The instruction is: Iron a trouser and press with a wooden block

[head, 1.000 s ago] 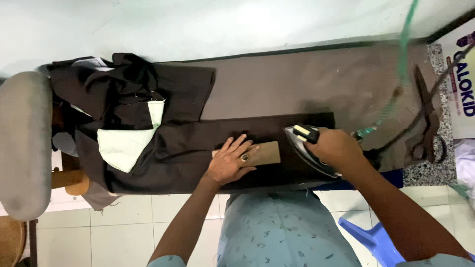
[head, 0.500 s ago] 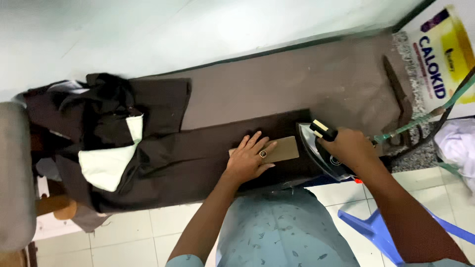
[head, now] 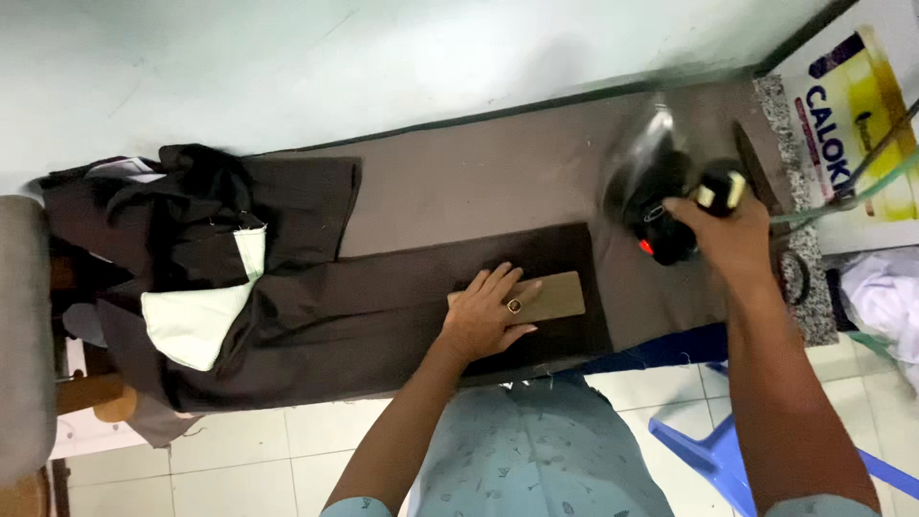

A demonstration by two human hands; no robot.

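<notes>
black iron (head: 661,196) lifted, blurred; tan card (head: 550,297) flat on dark brown trousers (head: 383,316).

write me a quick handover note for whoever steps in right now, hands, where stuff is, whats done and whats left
Left hand: flat on the tan card strip, pinning it to the dark brown trousers on the padded board.
Right hand: grips the iron, lifted off the cloth, tilted and blurred at the board's right end.
Done: the leg end lies flat around the strip.
Left: the bunched waist end at the left, with its pale pocket lining showing, looks unpressed.
</notes>
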